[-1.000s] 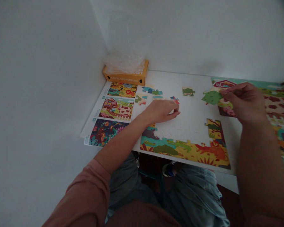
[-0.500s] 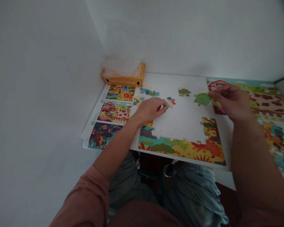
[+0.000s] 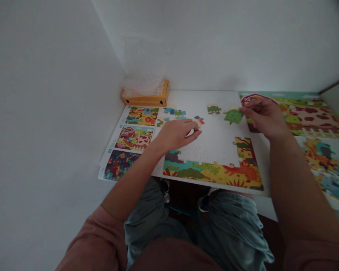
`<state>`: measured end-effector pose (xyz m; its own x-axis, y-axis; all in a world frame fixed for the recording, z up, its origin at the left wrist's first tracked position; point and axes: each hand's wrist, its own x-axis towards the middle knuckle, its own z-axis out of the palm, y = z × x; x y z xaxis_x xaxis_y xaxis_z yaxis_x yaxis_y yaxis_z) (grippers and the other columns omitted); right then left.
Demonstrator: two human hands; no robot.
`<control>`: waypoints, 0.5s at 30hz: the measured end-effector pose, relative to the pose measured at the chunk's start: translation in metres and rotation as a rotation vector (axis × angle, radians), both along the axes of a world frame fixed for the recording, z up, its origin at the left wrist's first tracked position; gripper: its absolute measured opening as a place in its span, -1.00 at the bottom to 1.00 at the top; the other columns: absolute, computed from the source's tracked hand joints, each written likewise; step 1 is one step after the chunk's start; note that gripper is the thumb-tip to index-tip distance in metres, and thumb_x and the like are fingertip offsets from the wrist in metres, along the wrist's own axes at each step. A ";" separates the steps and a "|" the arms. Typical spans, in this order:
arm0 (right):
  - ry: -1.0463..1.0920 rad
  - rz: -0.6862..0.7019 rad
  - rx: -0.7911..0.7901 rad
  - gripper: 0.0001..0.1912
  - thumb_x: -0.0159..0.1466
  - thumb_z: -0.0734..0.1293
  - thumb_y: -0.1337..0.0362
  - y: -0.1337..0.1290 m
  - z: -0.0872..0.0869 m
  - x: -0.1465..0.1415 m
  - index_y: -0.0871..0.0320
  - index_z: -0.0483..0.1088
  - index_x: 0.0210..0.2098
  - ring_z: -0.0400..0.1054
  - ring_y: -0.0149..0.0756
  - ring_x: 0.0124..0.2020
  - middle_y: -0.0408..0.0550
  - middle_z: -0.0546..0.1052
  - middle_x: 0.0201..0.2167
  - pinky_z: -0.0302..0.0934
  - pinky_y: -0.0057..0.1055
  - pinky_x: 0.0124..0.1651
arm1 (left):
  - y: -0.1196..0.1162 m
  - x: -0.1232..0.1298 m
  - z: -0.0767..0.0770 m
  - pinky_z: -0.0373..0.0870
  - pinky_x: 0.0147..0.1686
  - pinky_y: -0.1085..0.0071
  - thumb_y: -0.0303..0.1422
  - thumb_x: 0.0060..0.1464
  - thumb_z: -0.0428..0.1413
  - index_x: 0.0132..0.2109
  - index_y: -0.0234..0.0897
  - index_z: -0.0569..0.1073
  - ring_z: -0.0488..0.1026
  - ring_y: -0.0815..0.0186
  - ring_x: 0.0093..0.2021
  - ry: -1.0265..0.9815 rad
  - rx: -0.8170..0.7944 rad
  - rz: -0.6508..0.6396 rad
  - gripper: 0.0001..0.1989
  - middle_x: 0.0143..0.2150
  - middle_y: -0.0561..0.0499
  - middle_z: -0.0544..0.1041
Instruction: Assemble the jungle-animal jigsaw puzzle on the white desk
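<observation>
Between the thumb and fingers of my right hand (image 3: 264, 116) is a green tree puzzle piece (image 3: 233, 116), over the upper right of the table. My left hand (image 3: 180, 133) hovers over the left part of the puzzle, fingers curled and thumb apart, beside a red and blue piece (image 3: 199, 120). I see nothing held in it. A partly joined puzzle border (image 3: 211, 174) runs along the front edge and up the right side. Another green piece (image 3: 214, 109) lies near the back. Blue pieces (image 3: 170, 111) lie beyond my left hand.
An orange box (image 3: 147, 101) with clear plastic on it stands at the back left. A picture sheet (image 3: 135, 137) lies on the left. At the right are a farm puzzle (image 3: 313, 114) and loose pieces (image 3: 324, 162). Walls rise behind and at left.
The view has shifted slightly. My left thumb and fingers have come a little apart, off the red and blue piece. My right hand still grips the green tree piece.
</observation>
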<state>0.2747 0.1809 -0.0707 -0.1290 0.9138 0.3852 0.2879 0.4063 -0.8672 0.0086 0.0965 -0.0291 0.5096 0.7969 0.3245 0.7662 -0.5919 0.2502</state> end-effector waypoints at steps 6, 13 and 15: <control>0.035 0.048 0.008 -0.85 0.01 0.21 0.44 0.009 -0.007 0.004 0.10 0.22 -0.41 0.16 -0.51 -0.53 -0.13 0.31 -0.49 0.03 -0.50 -0.50 | 0.023 -0.013 -0.012 0.07 -0.51 0.42 -0.23 -0.02 -0.20 -0.47 -0.21 0.29 0.24 0.34 -0.44 0.076 0.039 -0.044 -0.75 -0.49 0.02 0.33; -0.047 0.008 -0.064 -0.93 0.08 0.16 0.29 0.007 0.008 0.004 0.05 0.21 -0.39 0.12 -0.47 -0.53 -0.19 0.30 -0.49 0.06 -0.47 -0.50 | 0.037 -0.032 -0.021 0.08 -0.52 0.44 -0.27 -0.04 -0.19 -0.43 -0.22 0.30 0.21 0.37 -0.52 -0.057 -0.051 0.091 -0.77 -0.53 0.03 0.31; -0.074 -0.009 -0.093 -0.92 0.09 0.15 0.28 0.004 0.013 0.002 0.01 0.20 -0.38 0.12 -0.45 -0.48 -0.19 0.30 -0.45 0.08 -0.44 -0.47 | 0.037 -0.033 -0.019 0.07 -0.52 0.44 -0.27 -0.04 -0.18 -0.42 -0.22 0.31 0.21 0.37 -0.52 -0.055 -0.076 0.097 -0.78 -0.53 0.04 0.31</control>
<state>0.2765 0.1844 -0.0574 -0.1460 0.9463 0.2885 0.3560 0.3224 -0.8771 -0.0244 0.1338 -0.0485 0.4120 0.8650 0.2865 0.8029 -0.4933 0.3347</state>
